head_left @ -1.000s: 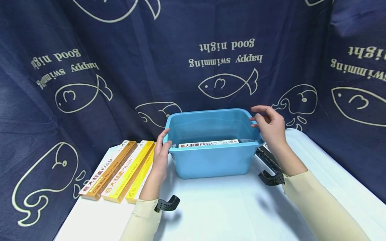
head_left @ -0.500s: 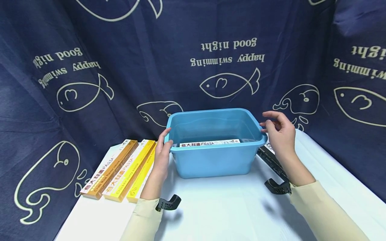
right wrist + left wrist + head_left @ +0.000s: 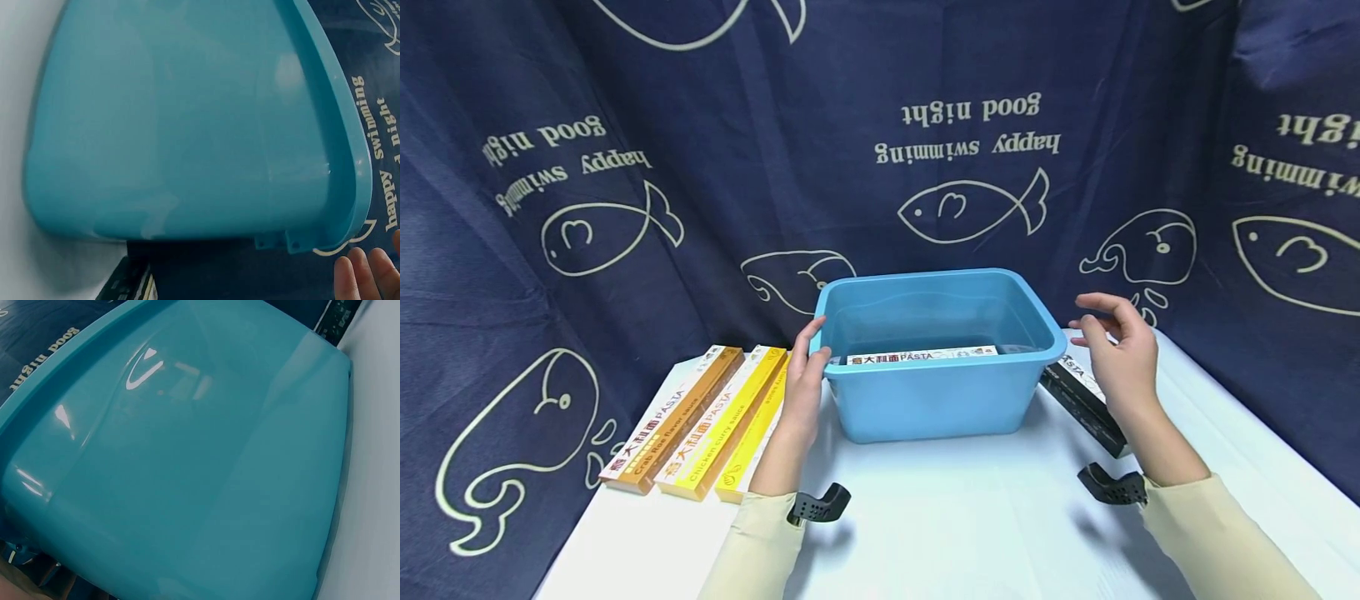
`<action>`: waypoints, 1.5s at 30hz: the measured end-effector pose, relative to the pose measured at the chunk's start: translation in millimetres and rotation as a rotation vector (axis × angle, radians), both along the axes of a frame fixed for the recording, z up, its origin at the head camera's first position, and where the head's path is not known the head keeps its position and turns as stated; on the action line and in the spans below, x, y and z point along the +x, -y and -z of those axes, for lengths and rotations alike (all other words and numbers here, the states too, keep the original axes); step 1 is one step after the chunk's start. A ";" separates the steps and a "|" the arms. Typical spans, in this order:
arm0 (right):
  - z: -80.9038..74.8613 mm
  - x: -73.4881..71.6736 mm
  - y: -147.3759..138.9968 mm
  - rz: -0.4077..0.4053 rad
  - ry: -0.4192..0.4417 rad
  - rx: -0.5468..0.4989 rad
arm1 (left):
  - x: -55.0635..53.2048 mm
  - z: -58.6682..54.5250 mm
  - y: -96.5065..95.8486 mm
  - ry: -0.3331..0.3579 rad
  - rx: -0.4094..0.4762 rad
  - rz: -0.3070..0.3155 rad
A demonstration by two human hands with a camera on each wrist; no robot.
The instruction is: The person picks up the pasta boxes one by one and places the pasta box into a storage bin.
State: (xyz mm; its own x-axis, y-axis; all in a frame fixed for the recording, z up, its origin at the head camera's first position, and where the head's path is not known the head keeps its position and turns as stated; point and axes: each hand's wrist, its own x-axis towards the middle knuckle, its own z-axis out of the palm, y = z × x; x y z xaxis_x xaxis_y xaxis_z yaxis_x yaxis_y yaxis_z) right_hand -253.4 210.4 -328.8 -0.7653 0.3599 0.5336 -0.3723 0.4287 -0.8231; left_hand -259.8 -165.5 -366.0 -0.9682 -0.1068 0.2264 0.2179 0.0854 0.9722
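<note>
Both hands flank a blue plastic tub (image 3: 936,400) on the white table (image 3: 970,533). Resting against the tub's left rim, the left hand (image 3: 801,392) keeps its fingers straight; the right hand (image 3: 1122,358) hovers just off the right rim, fingers loosely spread, holding nothing. One pasta box (image 3: 921,357) lies inside the tub, three pasta boxes (image 3: 700,425) lie left of it, and a black box (image 3: 1078,400) lies right.

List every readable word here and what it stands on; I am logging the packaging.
"PASTA", after Chinese characters: white box inside the blue plastic tub.
"PASTA Crab Roe flavor sauce": brown box.
"PASTA Chicken curry sauce": yellow box.
"happy swimming", "good night", upside down: navy fish-print curtain.
Black box: print unreadable.
</note>
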 end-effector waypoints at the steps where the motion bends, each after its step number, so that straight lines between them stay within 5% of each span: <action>1: 1.7 0.4 -1.5 0.000 0.002 -0.004 | 0.0 -0.1 0.1 0.001 -0.001 0.001; 19: 29.5 5.5 -28.4 -0.069 0.102 0.038 | 0.2 0.2 -0.6 0.001 -0.004 0.002; 34: 55.4 8.5 -51.3 -0.098 0.163 0.205 | -1.8 2.5 0.5 -0.003 0.000 0.010; 45: 72.0 8.6 -68.6 -0.119 0.318 0.331 | -2.6 3.3 1.6 -0.015 0.000 0.004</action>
State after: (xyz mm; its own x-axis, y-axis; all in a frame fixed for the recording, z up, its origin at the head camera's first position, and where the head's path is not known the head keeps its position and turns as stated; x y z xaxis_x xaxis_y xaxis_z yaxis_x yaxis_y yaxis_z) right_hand -244.9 279.1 -400.7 -0.9351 0.1100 0.3370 -0.1860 0.6568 -0.7307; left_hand -262.3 -167.0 -369.3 -0.9651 -0.1027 0.2409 0.2328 0.0845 0.9688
